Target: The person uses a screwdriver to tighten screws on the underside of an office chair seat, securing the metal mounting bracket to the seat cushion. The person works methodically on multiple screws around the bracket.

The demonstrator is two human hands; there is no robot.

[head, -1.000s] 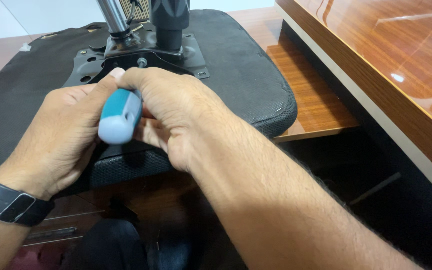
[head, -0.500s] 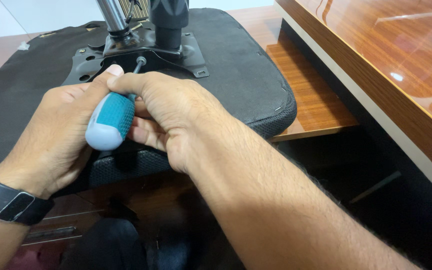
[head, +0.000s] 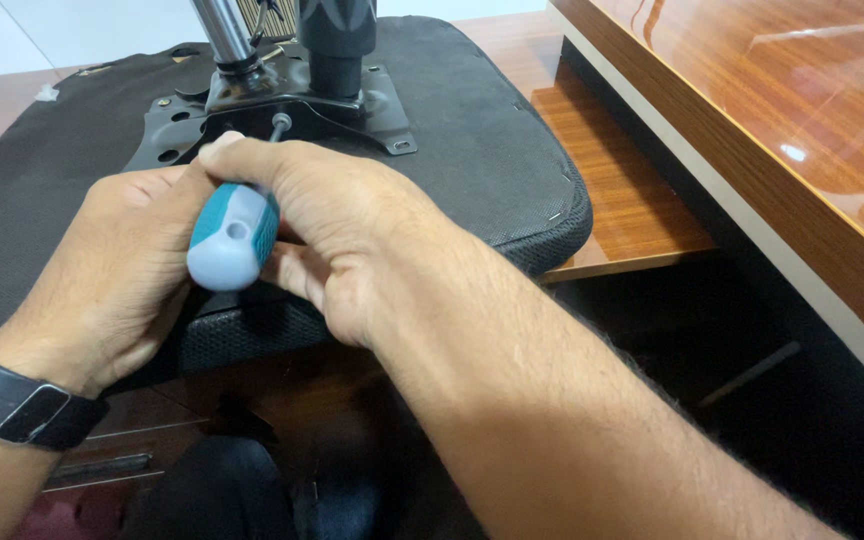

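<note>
A screwdriver (head: 234, 238) with a teal and grey handle is held in both hands. My right hand (head: 337, 235) wraps its fingers over the handle from the right. My left hand (head: 122, 275) cups the handle from the left, thumb on top. The metal tip points away from me at a screw (head: 280, 122) on the black metal mounting plate (head: 372, 105) of an upturned office chair seat (head: 492, 150). The shaft is mostly hidden by my fingers.
A chrome gas-lift column (head: 222, 30) and a black post (head: 337, 40) rise from the plate. The seat lies on a low wooden shelf (head: 622, 210). A glossy wooden desk top (head: 782, 130) runs along the right. A black watch (head: 22, 405) is on my left wrist.
The screwdriver handle has turned in my grip and shifted slightly, with the tip staying at the screw. Both hands stay in place on the handle.
</note>
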